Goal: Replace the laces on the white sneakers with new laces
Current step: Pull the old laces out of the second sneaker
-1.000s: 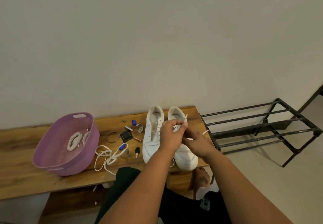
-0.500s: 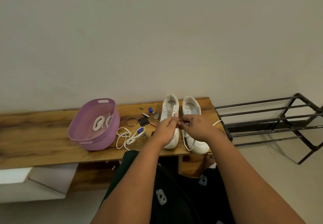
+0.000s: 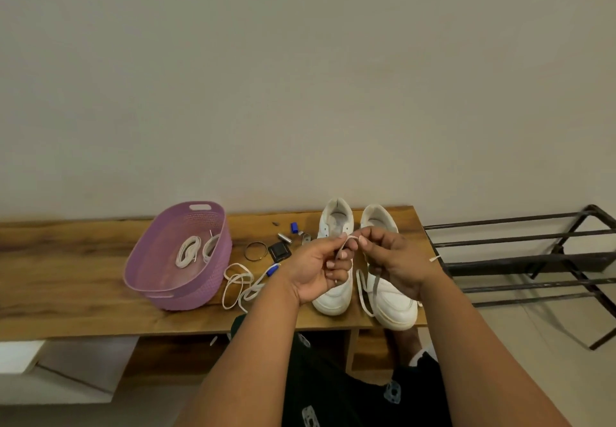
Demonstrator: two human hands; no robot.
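- Lengthwise, both white sneakers (image 3: 334, 288) stand side by side at the counter (image 3: 83, 273)'s right end, toes toward its near edge, heels to the wall.
- Right of the sneakers the counter ends; left lie loose laces (image 3: 238, 285) and a purple basket (image 3: 186, 290).
- Above the sneakers, left hand (image 3: 321, 268) and right hand (image 3: 395, 260) pinch one lace (image 3: 349, 239) between fingertips.

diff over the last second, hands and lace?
Both hands lifted off the right white sneaker and now pinch a white lace between them: left hand, right hand. The lace trails down to that sneaker. The camera pulled back too. Unmoved: left white sneaker, purple plastic basket, loose laces on the wooden bench.
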